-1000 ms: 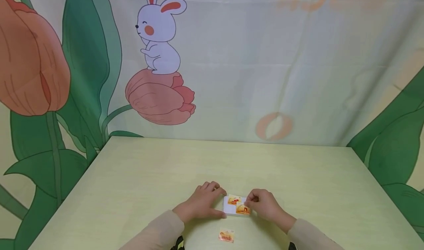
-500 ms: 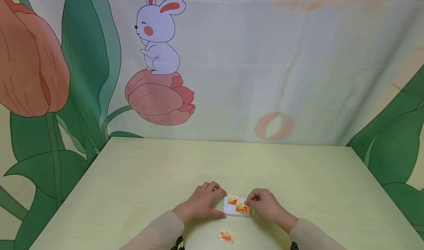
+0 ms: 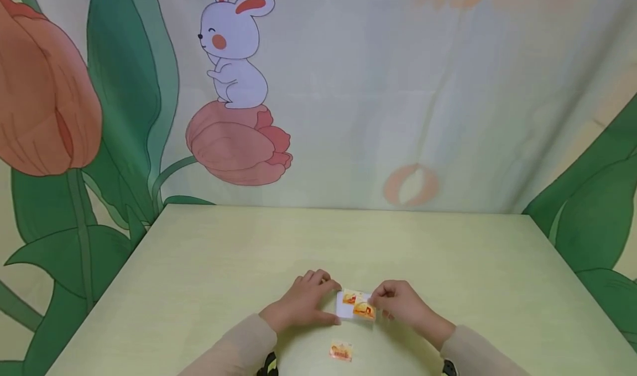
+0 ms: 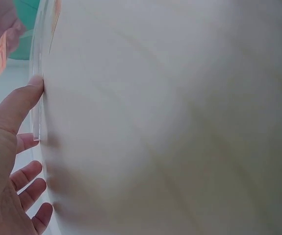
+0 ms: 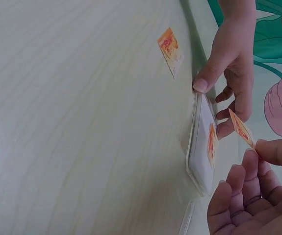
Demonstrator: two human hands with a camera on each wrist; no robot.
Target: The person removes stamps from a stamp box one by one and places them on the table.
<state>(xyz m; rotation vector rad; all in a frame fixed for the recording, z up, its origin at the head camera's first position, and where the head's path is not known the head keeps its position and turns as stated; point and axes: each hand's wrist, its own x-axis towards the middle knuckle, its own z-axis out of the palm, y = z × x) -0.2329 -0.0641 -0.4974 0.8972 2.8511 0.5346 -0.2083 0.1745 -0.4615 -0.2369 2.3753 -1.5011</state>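
A flat white case [image 3: 344, 311] with clear edges lies on the table between the hands. My left hand [image 3: 304, 304] grips its left end, thumb at the near corner and index finger at the far one; the other fingers are spread. My right hand [image 3: 402, 304] pinches a small orange-and-yellow printed paper [image 5: 241, 128] between thumb and index finger. In the right wrist view, that paper is held tilted, apart from the case. A second printed paper [image 5: 212, 144] lies on the case's white top. A third printed paper [image 3: 340, 350] rests on the table nearer the body.
Around the case extends the pale wood-grain table [image 3: 224, 265]. A clear-edged strip [image 5: 187, 218] shows low in the right wrist view; what it belongs to is unclear. Behind the table hangs a printed cloth [image 3: 338, 88] with a rabbit and tulips.
The right hand has shifted slightly to the right, with the pinched paper tilted up a little over the case. The left hand keeps its hold, and the paper on the table lies still.
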